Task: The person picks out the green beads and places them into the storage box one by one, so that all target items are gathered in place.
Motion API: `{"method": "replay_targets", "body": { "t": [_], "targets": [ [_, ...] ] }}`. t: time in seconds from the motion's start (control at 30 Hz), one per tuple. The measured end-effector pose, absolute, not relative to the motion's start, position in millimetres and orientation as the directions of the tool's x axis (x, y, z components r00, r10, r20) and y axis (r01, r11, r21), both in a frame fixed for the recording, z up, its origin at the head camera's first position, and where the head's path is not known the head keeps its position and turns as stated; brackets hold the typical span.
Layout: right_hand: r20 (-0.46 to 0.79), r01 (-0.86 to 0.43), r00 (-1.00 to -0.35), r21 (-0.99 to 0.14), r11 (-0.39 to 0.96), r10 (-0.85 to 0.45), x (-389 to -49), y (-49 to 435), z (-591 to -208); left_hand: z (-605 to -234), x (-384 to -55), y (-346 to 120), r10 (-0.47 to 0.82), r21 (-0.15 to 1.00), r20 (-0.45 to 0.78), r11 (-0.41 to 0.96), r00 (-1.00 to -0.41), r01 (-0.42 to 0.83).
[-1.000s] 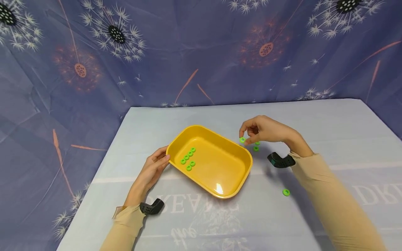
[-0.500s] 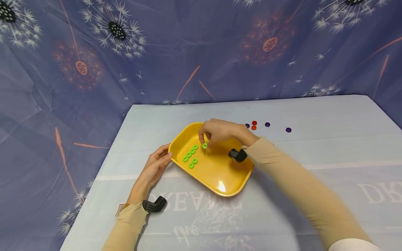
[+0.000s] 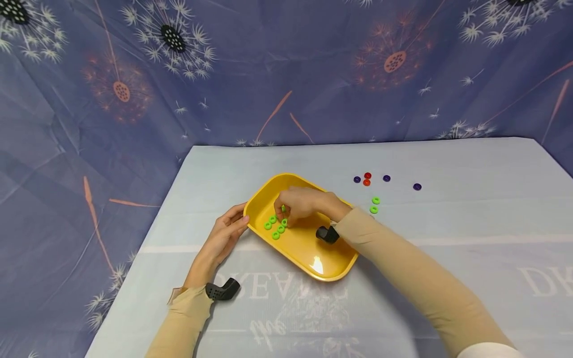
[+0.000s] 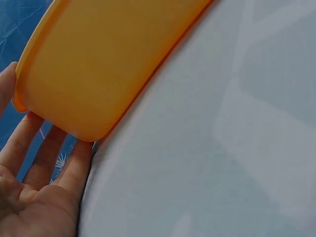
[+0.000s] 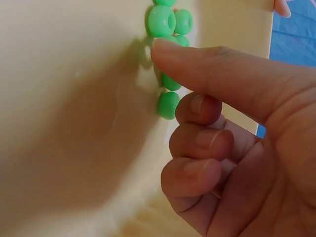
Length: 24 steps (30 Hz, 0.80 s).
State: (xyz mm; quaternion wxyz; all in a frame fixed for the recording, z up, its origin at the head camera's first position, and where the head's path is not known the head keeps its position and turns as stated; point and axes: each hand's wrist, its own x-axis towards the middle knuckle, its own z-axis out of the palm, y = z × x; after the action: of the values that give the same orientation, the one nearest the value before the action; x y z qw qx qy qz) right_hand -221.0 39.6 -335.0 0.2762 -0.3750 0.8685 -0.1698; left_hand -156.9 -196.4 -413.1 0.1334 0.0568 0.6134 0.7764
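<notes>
A yellow plastic tray (image 3: pixel 309 253) sits on the table, turned at an angle. My left hand (image 3: pixel 222 236) holds its left end; in the left wrist view the thumb is at the rim and the other fingers lie against the outer wall (image 4: pixel 89 74). Inside the tray, my right hand (image 3: pixel 301 203) pinches a green ring-shaped bead (image 3: pixel 284 223) between thumb and index finger, right at the tray floor. Several similar green beads (image 3: pixel 267 225) lie in two short rows beside it. In the right wrist view the thumb (image 5: pixel 197 66) partly hides the beads (image 5: pixel 169 105).
Two green beads (image 3: pixel 374 210) lie on the table right of the tray. Behind them are two red beads (image 3: pixel 367 182) and several dark purple beads (image 3: pixel 417 187). A blue dandelion-print cloth (image 3: pixel 250 74) hangs behind the pale table cover (image 3: pixel 447 214).
My right hand has carried a green bead from the table right of the tray into it, then down to the bead rows. My left hand keeps its hold on the tray.
</notes>
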Motion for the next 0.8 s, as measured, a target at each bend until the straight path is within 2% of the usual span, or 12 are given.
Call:
{"method": "replay_targets", "body": {
  "t": [0.8],
  "targets": [
    [-0.343, -0.54, -0.595, -0.498, 0.678, -0.726, -219.6, 42.4, -342.2, -414.8, -156.4, -196.8, 0.275, 0.97, -0.075, -0.203, -0.959, -0.134]
  ]
}}
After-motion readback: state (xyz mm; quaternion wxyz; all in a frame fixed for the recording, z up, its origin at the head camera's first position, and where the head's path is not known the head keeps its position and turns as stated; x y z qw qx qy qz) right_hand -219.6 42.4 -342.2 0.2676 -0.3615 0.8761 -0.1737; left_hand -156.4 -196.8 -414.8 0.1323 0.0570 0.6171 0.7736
